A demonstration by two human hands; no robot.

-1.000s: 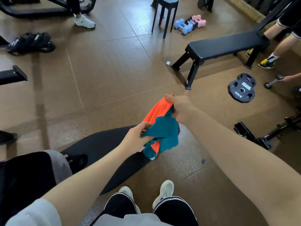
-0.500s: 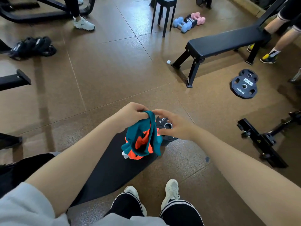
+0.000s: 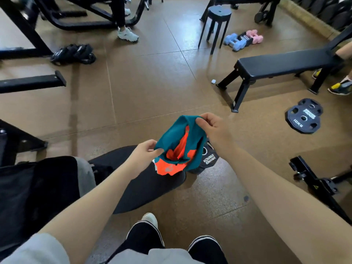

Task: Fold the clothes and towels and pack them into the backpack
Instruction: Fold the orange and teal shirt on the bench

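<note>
One view only, from a camera worn on the person's head. It faced forward and steeply down across a gym floor [image 3: 152,88], wide-angle, with straight edges bowed toward the frame borders. Both forearms entered from the bottom corners and met near centre, close to the lens; the person's own legs and shoes [image 3: 150,219] sat at the bottom edge, directly beneath. A bench [image 3: 285,63] and a stool [image 3: 219,16] lay farther off, toward the top. No second view to compare.
</note>
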